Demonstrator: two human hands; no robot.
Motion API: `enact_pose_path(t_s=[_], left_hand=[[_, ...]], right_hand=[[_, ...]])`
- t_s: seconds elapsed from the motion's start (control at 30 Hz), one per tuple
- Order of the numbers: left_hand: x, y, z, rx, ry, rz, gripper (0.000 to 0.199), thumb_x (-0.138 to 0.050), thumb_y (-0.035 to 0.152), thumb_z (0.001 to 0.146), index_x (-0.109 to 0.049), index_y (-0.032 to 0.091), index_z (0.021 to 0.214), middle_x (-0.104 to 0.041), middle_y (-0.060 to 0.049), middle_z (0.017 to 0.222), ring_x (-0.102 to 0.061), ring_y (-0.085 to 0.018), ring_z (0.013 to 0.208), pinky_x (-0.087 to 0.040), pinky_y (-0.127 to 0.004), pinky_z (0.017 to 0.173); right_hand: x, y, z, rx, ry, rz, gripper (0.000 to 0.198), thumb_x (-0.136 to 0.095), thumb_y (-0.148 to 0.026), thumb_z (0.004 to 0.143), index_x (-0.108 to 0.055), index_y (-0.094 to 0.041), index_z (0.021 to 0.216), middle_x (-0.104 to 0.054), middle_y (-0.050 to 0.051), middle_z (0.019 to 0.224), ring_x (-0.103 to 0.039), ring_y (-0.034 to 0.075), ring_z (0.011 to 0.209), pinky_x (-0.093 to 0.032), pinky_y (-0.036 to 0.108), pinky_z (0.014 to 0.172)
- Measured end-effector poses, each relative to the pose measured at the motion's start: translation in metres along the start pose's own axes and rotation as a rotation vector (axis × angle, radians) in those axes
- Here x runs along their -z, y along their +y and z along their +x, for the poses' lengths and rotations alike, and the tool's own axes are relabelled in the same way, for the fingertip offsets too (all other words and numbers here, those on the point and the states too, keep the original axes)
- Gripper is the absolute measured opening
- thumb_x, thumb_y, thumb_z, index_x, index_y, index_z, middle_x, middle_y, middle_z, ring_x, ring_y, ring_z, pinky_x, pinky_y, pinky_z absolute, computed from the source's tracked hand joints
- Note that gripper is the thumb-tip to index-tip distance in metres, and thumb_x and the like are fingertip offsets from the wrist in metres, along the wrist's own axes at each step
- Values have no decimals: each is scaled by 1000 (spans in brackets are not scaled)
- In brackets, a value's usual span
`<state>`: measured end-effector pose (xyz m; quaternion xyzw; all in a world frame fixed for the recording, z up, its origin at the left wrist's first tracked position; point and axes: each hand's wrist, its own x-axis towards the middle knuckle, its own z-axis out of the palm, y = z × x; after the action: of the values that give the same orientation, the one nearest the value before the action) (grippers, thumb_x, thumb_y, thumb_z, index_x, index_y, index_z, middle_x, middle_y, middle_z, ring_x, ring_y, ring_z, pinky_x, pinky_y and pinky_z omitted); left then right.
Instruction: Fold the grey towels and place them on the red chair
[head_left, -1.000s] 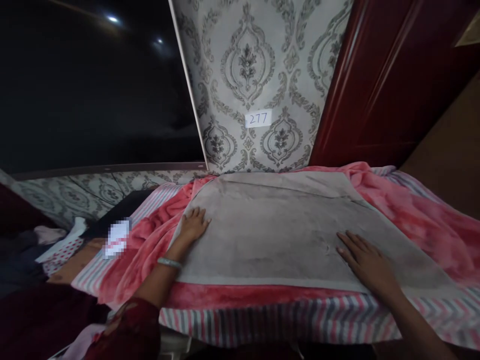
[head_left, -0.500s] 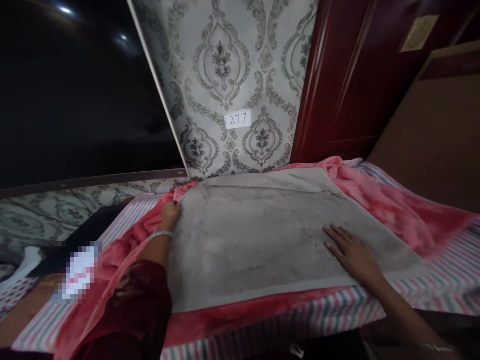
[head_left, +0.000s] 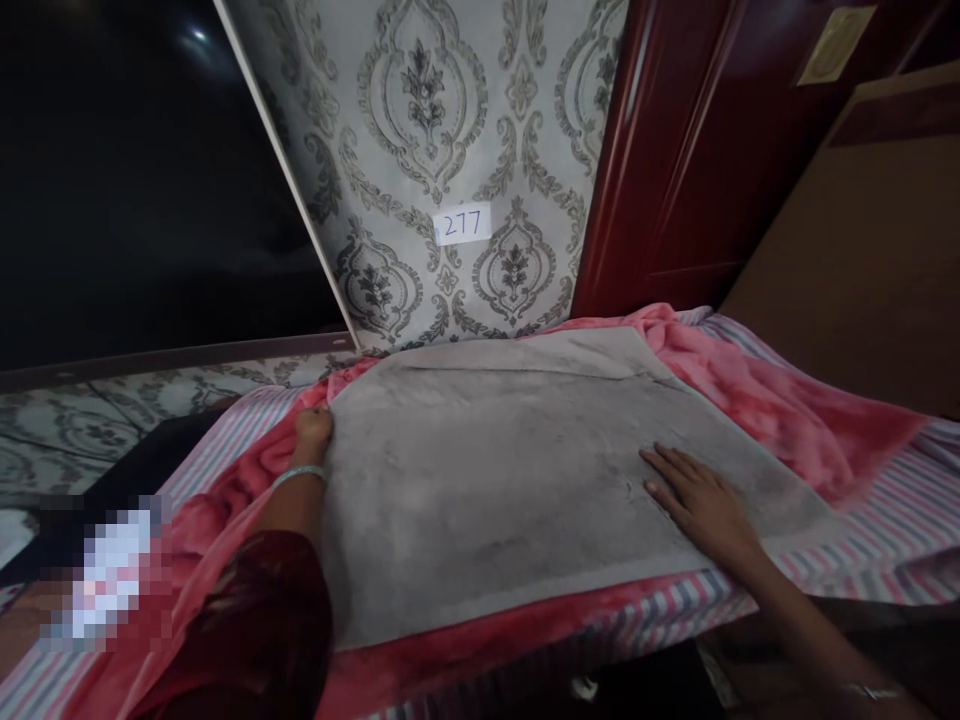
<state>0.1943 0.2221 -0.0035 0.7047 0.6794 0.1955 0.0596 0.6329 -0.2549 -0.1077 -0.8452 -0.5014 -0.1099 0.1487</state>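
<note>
A grey plush cloth (head_left: 480, 470) lies spread over a pink-red blanket (head_left: 780, 420), with a crease running along its far side. At its left edge, my left hand (head_left: 313, 430) is closed, and the cloth's edge appears pinched in its fingers. My right hand (head_left: 697, 500) rests flat on the right part of the cloth, fingers stretched out and holding nothing. Red blanket folds (head_left: 247, 490) bunch beside my left forearm. Beneath everything is a striped sheet (head_left: 892, 500) in pink, grey and white.
A large dark screen (head_left: 150, 200) stands at the back left. Patterned wallpaper carries a paper label (head_left: 462, 224) reading 277. A dark red wooden panel (head_left: 675, 150) and a brown cardboard box (head_left: 862, 250) stand at the right. A pixelated patch covers something at the lower left.
My left hand has shifted slightly left in view, and the cloth's left edge moved with it. The view itself has also moved a little. My right hand stays flat on the cloth.
</note>
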Motion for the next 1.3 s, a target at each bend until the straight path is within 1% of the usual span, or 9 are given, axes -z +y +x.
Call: enact_pose_path(t_s=[0.1, 0.2, 0.27, 0.37, 0.47, 0.73, 1.0, 1.1, 1.3], left_hand=[[11, 5, -11, 1, -10, 24, 45, -38, 23, 91, -70, 1, 112, -74, -22, 92, -71, -33, 90, -55, -40, 76], [19, 13, -33, -121, 40, 43, 53, -36, 27, 96, -57, -3, 134, -66, -27, 127, -62, -36, 119, -50, -45, 99], [19, 17, -52, -262, 48, 47, 57, -39, 35, 98, -48, 6, 147, -52, -21, 151, -46, -34, 140, -38, -46, 115], [12, 16, -76, -402, -79, 98, 61, -42, 43, 98, -44, 16, 153, -38, -14, 163, -31, -32, 152, -26, -52, 123], [5, 12, -89, -364, -206, 151, 67, -32, 47, 100, -36, 14, 157, -28, -17, 167, -25, -32, 155, -26, -60, 122], [13, 16, -108, -261, -180, 222, 71, -26, 49, 99, -33, 11, 159, -33, -23, 163, -31, -38, 151, -31, -62, 118], [25, -32, -143, -424, -52, 344, 61, -28, 37, 99, -50, 4, 146, -50, -25, 150, -47, -38, 138, -42, -55, 111], [31, -46, -159, -482, 73, 355, 57, -29, 33, 99, -58, 5, 138, -57, -25, 140, -55, -36, 127, -45, -51, 108], [45, -63, -190, -341, 182, 312, 57, -33, 41, 96, -64, 7, 129, -66, -23, 117, -61, -38, 111, -50, -51, 95]], right_hand=[[3, -3, 0, -3, 4, 0, 60, -31, -57, 100, -58, -28, 145, -53, 7, 154, -49, 33, 140, -45, 55, 109], [6, -4, 0, -7, 10, -6, 57, -33, -55, 100, -58, -30, 145, -53, 7, 153, -48, 33, 140, -44, 56, 109], [7, -5, 0, -13, 8, -10, 56, -33, -54, 100, -58, -31, 145, -53, 6, 153, -48, 33, 140, -44, 57, 109], [9, -7, 1, -23, 11, 1, 55, -33, -53, 101, -58, -31, 145, -53, 6, 153, -48, 32, 140, -43, 57, 109], [12, -9, 2, -26, 2, 13, 55, -33, -52, 101, -58, -29, 145, -52, 6, 154, -48, 32, 141, -42, 57, 111], [19, -14, 3, -34, -47, -9, 55, -36, -49, 103, -56, -25, 148, -49, 9, 157, -45, 32, 143, -41, 56, 112], [14, 10, 10, 44, -85, 52, 53, -33, -46, 103, -57, -26, 147, -53, 7, 154, -47, 28, 142, -41, 52, 114], [18, 27, 9, -40, -117, 16, 54, -35, -47, 102, -56, -26, 147, -51, 7, 155, -47, 30, 142, -40, 52, 115], [28, 58, -1, -289, -77, -83, 54, -35, -45, 101, -55, -23, 146, -48, 10, 157, -43, 32, 144, -35, 55, 116]])
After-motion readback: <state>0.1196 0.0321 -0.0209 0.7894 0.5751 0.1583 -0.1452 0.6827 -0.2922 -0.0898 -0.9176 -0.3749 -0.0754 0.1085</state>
